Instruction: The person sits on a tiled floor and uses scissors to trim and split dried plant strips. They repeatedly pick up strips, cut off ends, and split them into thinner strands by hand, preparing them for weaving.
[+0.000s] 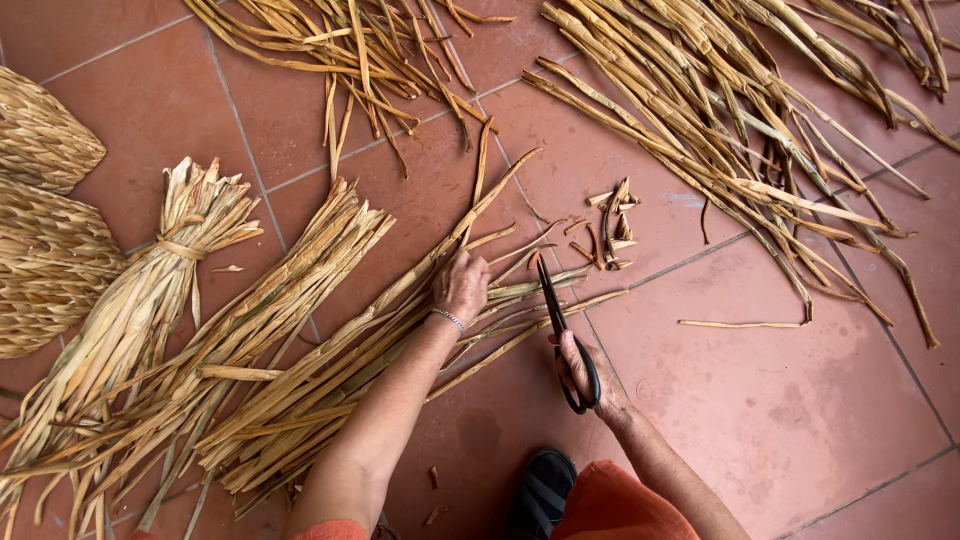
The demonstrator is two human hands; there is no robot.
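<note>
Nearest the camera, a dark sandal (541,492) and an orange garment (612,505) show at the bottom edge, on the red tiled floor (800,400). Just beyond, the right hand (585,372) has its grip closed through the loops of black scissors (562,335), blades nearly together and pointing away, their tips at the ends of the dried reed strips (330,350). To the left, the left hand (461,286), a thin bracelet (449,319) at its wrist, has its grip clamped on that same fanned bunch, pressing the strips to the floor. Short cut scraps (613,225) lie just past the scissors. A tied bundle (150,290) lies further left, beside woven mats (45,220) at the edge. Farthest off, loose strips (740,130) spread across the tiles. No containers are visible.
</note>
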